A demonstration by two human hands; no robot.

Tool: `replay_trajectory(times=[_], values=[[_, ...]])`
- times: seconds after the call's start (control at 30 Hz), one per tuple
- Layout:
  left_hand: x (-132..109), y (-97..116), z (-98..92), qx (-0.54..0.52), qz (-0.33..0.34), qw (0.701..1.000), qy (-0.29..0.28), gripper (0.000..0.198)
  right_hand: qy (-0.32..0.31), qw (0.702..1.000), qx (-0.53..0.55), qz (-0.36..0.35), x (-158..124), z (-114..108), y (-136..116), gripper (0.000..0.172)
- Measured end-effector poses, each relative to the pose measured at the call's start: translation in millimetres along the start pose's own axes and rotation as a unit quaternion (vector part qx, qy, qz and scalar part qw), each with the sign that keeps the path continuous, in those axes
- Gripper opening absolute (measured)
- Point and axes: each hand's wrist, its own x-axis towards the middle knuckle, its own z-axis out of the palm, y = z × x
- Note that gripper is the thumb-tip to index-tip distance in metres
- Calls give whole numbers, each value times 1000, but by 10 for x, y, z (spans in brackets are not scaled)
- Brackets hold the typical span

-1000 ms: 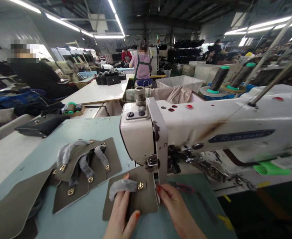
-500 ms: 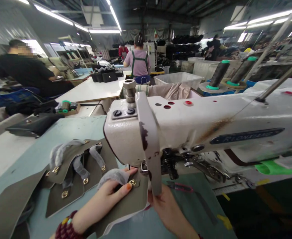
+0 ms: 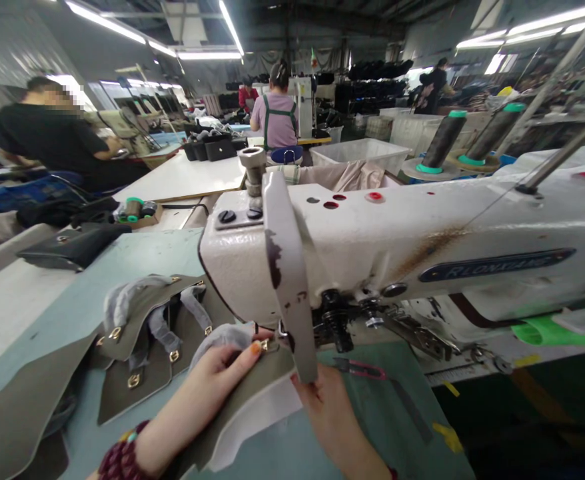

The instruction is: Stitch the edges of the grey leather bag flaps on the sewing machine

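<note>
My left hand is closed on an olive-grey leather panel, its thumb by a small gold buckle. A strap wrapped in translucent film arches over the fingers. My right hand pinches the panel's right edge, its fingertips partly hidden behind the lever of a white sewing machine. The panel lies close under the machine's head, and a white backing shows along its lifted front edge. To the left rest several similar panels with wrapped straps and gold buckles.
Thread snips with pink handles lie right of my right hand. Two dark thread cones stand behind the machine. A black bag sits at the left. Co-workers sit at benches beyond, near a white bin.
The panel's front edge has lifted and turned, showing more of its white backing. My left hand and the buckle have shifted slightly up toward the machine's head. The camera view has moved a little.
</note>
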Motion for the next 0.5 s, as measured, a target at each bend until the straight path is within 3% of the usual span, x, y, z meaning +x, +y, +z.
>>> replay_trajectory(times=[0.07,0.17,0.23,0.5], values=[[-35,-84,29,178,155,970,52,35,-14,999,43,-13,3,4,-64,29],[-44,-178,40,354,301,881,90,40,-36,996,82,-24,31,-17,-134,30],[-21,-179,27,390,335,853,86,43,-46,995,84,-17,49,-37,-156,28],[109,-73,-9,417,338,842,48,36,-26,993,109,27,25,4,-177,29]])
